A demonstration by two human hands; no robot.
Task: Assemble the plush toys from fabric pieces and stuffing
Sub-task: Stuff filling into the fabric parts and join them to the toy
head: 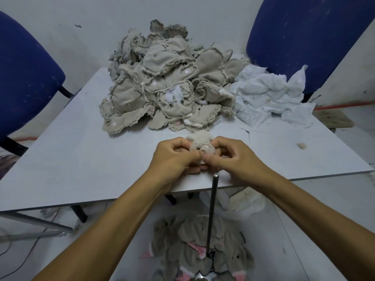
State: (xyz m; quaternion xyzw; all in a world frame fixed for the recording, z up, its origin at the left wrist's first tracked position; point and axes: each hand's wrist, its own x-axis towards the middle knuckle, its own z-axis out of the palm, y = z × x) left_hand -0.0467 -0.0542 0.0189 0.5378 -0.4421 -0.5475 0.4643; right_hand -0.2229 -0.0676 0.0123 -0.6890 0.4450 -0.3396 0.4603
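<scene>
A small beige plush toy skin [199, 142] with a dark eye sits near the table's front edge, between both hands. My left hand [174, 157] grips its left side with curled fingers and the thumb pressed on the front. My right hand [229, 157] pinches its right side, thumb meeting the left thumb at the toy's lower middle. Behind them lies a big pile of inside-out beige fabric skins [162, 88]. A thin metal rod [212, 211] stands upright below the table edge, its tip just under my hands.
The grey table [81, 149] carries white fabric pieces [269, 98] at the back right and a small fluff tuft [302, 146]. Blue chairs [26, 78] stand left and right [304, 37]. On the floor lie turned grey-beige plush skins with pink ears [198, 246] and a white bag [241, 203].
</scene>
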